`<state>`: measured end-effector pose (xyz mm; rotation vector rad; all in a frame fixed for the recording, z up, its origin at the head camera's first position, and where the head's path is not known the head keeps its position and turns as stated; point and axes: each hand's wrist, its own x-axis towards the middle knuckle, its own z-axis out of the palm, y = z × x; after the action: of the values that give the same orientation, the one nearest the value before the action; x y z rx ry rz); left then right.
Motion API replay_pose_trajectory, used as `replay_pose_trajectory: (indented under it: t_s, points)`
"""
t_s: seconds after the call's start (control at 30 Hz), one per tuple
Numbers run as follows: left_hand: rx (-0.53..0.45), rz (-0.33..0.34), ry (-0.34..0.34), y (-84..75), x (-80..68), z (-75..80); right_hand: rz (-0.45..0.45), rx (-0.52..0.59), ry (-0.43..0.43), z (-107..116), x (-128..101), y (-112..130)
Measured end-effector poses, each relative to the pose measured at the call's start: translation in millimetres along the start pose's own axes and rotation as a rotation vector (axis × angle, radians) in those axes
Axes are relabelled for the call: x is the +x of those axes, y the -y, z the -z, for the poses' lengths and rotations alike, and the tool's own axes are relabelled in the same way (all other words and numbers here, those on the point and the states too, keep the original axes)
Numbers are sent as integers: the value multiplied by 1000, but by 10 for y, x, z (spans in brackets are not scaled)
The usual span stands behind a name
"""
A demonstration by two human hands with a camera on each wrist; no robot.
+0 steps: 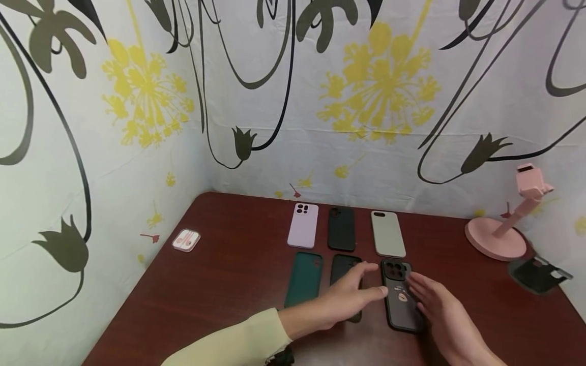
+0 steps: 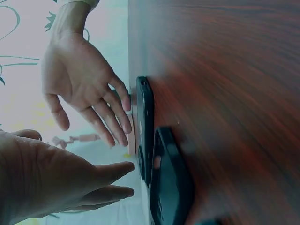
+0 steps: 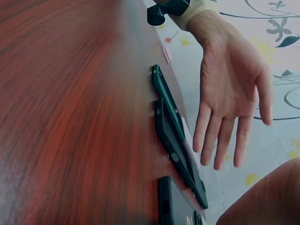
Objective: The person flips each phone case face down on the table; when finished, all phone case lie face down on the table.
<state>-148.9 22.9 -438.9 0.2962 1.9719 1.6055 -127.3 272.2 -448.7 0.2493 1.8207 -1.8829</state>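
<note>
A black-edged phone case (image 1: 405, 310) with a camera cutout and small printed figure lies flat at the front right of two rows. My left hand (image 1: 345, 300) hovers between it and a dark phone case (image 1: 341, 269), fingers extended and thumb pointing at the printed case. On the other side, my right hand (image 1: 444, 310) has straight fingers, their tips right at the case's right edge. Both palms face each other in the left wrist view, where the right hand (image 2: 82, 77) is relaxed. The left hand (image 3: 229, 89) appears flat and holding nothing in the right wrist view.
A teal case (image 1: 304, 279) lies left in the front row. Behind are a lilac case (image 1: 303, 226), a black case (image 1: 341, 229) and a pale case (image 1: 388, 234). A pink stand (image 1: 496, 239) and a dark clipped object (image 1: 537, 274) are at right; a small white square (image 1: 186, 240) lies left.
</note>
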Motion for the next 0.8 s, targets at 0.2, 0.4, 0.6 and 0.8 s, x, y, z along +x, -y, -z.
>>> replay_pose_trajectory:
  t_s: [0.2, 0.4, 0.6, 0.8]
  points:
    - [-51, -24, -51, 36, -169, 199, 29, 43, 31, -145, -9, 24]
    - [-194, -29, -151, 0, -336, 333, 16, 115, 183, -365, -1, 123]
    - [-275, -18, -139, 0, -345, 376, -13, 128, 289, -390, 14, 157]
    - [-317, 38, -103, 48, -308, 322, -28, 114, 258, -398, 63, 64]
